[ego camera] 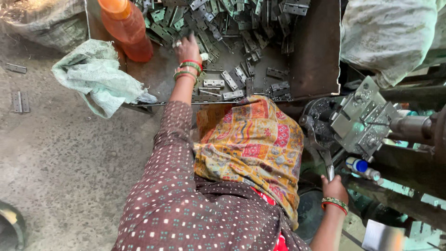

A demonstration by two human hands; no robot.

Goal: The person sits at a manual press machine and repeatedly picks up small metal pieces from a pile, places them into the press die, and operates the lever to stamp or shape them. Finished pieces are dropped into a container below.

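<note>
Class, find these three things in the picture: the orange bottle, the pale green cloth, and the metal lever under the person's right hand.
Orange bottle [130,30], head view, on its body below the cap.
Pale green cloth [100,76], head view, on the crumpled middle.
Metal lever [325,158], head view, on its shaft above the right hand [333,188].

An orange plastic bottle [125,25] stands top left; pale woven sacks [388,35] lie top right.

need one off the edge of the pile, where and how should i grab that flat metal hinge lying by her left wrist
Pinch the flat hinge across its two long edges, coming straight down from above. It lies flat and alone on the tray floor, just right of the left hand, with bare metal around it; a slide to the tray's rim might help get under it.
</note>
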